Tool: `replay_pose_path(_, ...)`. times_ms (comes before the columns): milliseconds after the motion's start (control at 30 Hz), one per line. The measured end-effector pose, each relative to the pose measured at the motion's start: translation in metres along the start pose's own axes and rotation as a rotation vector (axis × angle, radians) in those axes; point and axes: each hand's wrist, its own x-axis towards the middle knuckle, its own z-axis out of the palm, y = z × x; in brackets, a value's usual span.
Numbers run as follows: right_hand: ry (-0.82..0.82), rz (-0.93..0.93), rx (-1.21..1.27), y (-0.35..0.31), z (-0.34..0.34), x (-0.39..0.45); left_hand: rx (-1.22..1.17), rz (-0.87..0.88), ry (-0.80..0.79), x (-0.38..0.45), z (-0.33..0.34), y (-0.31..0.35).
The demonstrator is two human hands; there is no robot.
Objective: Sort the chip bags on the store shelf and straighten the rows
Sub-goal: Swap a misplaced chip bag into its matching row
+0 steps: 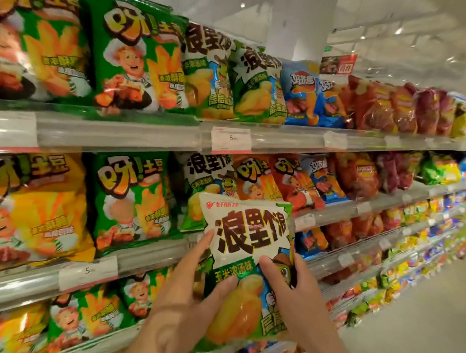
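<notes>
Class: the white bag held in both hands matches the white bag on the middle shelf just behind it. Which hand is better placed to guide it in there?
Left, probably. The left hand grips the held bag on its shelf-facing side, nearest the shelf bag; the right hand holds the aisle side.

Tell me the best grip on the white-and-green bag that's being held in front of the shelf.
Probably the two side edges of the white-and-green bag, one hand from each side. It is puffed and upright, facing the camera, so the flat edges give more hold than the bulging middle. The left hand and right hand already grip it that way, fingers behind.
</notes>
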Motion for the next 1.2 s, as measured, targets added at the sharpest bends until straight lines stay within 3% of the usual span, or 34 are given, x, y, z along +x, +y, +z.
replay_pose_path(133, 0.022, 0.011, -0.014, 0.008, -0.032, 0.048, 0.037, 0.1, -0.015, 0.044, 0.044, -0.005)
replay_pose_path(400, 0.073, -0.018, -0.086, 0.017, -0.083, 0.15, 0.047, 0.092, -0.021, 0.139, 0.117, 0.003)
replay_pose_path(600, 0.021, -0.069, -0.034, 0.032, -0.107, 0.207, 0.132, 0.105, 0.006, 0.179, 0.149, 0.009)
replay_pose_path(833, -0.088, -0.125, 0.107, 0.043, -0.128, 0.271, 0.331, 0.059, 0.136, 0.209, 0.184, 0.025)
replay_pose_path(1000, -0.157, -0.204, 0.167, 0.047, -0.146, 0.31, 0.664, 0.067, 0.483, 0.228, 0.197, 0.016)
replay_pose_path(1200, -0.228, -0.239, 0.184, 0.056, -0.158, 0.342, 0.818, -0.218, 0.559, 0.252, 0.208, 0.009)
